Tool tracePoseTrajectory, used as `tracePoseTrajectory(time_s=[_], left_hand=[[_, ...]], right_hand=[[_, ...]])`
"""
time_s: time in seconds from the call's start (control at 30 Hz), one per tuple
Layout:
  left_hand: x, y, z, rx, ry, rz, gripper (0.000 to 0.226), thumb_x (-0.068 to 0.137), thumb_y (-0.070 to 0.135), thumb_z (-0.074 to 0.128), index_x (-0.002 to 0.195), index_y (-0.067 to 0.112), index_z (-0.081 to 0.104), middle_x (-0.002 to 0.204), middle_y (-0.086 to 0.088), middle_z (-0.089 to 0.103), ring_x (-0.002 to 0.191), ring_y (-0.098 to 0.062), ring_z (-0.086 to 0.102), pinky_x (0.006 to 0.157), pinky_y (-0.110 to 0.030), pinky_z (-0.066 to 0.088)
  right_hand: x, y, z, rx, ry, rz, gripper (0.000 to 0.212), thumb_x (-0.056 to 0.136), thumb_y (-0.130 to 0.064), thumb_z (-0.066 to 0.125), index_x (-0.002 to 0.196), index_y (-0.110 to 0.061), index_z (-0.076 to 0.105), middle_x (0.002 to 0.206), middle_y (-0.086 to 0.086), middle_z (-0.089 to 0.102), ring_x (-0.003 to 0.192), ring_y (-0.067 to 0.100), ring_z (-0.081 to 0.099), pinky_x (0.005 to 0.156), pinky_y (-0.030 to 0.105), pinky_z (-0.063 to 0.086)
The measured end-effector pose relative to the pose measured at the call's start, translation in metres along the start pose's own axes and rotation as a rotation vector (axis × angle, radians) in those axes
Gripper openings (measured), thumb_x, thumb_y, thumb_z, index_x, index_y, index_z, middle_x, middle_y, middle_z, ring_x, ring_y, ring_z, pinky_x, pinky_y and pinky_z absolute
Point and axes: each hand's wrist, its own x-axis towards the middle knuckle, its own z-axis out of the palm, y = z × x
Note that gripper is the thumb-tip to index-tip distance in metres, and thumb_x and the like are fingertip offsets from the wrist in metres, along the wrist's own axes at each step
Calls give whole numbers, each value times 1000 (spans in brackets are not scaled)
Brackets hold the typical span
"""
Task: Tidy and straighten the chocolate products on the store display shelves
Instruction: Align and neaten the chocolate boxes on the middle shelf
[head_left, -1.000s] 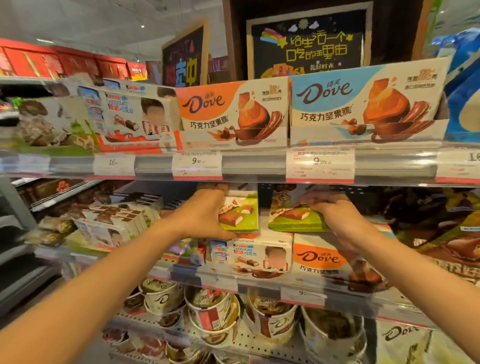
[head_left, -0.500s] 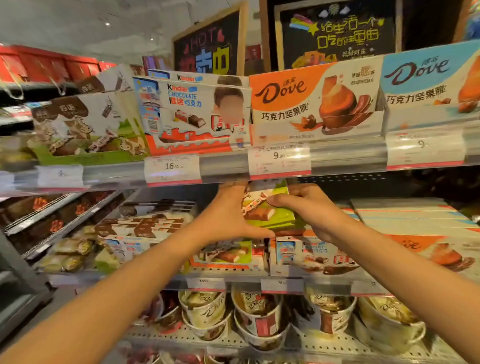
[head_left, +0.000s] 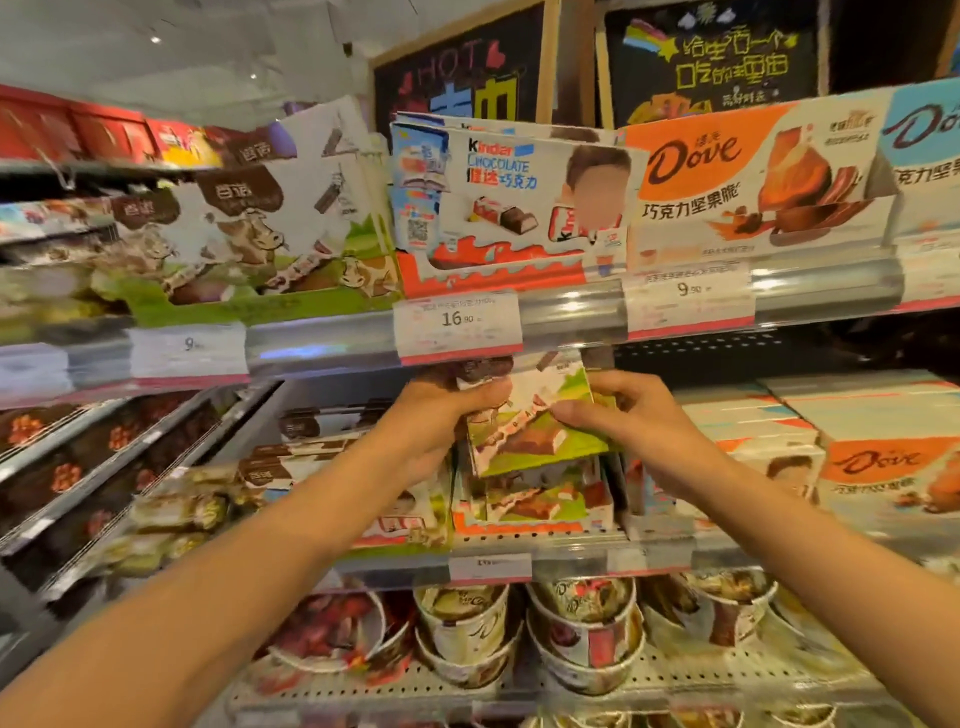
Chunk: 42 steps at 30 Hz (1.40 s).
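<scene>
left hand grips green chocolate box at its left edge | right hand pinches its right edge | box above Kinder tray | earlier: hands were apart, now together on one box

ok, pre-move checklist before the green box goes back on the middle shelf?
1. Left hand grips green chocolate box: ok.
2. Right hand pinches its right edge: ok.
3. Box level: not ok, tilted.
4. Matching stack directly below: ok.
5. Clearance under upper shelf rail: cannot tell; the box top sits behind the price tag.
6. Stack squared up: cannot tell, blurred.
</scene>
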Motion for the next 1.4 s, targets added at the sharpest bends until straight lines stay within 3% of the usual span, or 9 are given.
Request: tracePoseTrajectory(time_s=[0.1,0.23,0.43,0.6,0.73,0.87,1.07,1.23,1.4], left_hand=[[-5,-1,-22,-131,-6,-75,20,77,-4,60,94,7,62,77,-4,71,71,-14,69,68,-27,58],[-17,-2,-73,-18,-46,-54,39,57,0,77,94,5,66,84,-8,73,78,-19,69,63,-26,57],[-45,18,-141,296,-13,15,62,19,47,92,73,22,76,78,-1,73,74,-15,69,63,-21,55],[-66,34,-160,522,-11,-27,31,45,28,92,71,25,76,76,-4,74,70,-14,70,55,-15,50],[-71,39,-173,642,-85,-39,66,29,60,86,85,27,74,89,-4,74,81,-16,71,65,-18,54],[-69,43,-186,782,-265,-75,40,59,39,85,96,36,71,111,6,67,98,-10,65,79,-19,51],[-53,25,-206,1172,-545,16,17,70,37,79,83,42,70,145,24,33,138,2,19,115,-34,21],[-37,21,-212,1185,-560,73,24,69,34,81,73,50,64,146,20,29,134,0,27,110,-23,25],[-26,2,-217,1144,-610,83,28,57,60,78,76,44,66,142,21,29,130,-3,34,109,-30,30]], right_hand=[[3,1,0,91,4,87,37,75,-40,60,101,-15,70,99,9,72,91,21,68,80,28,53],[9,6,-3,-20,-30,74,19,92,-15,53,106,-22,63,106,9,69,92,23,68,80,32,55],[31,3,2,47,-29,185,8,86,-8,61,93,-9,63,71,1,73,67,18,69,61,21,56],[48,8,22,20,11,235,14,83,-11,65,96,-13,60,71,-2,70,56,7,66,58,19,54],[51,13,44,51,34,158,17,83,-6,64,90,-20,59,83,-2,67,66,7,66,64,21,55],[56,8,61,72,92,129,20,83,-5,63,87,-25,61,86,-2,67,74,10,64,66,22,53],[65,2,72,111,194,164,14,83,-15,65,90,-24,59,88,1,66,81,19,63,75,36,50],[64,-5,104,172,282,67,19,85,-5,60,96,-20,55,80,-3,57,57,-4,57,47,13,43],[57,1,119,148,299,-27,42,79,2,65,107,-28,55,113,-3,62,104,13,59,86,29,48]])
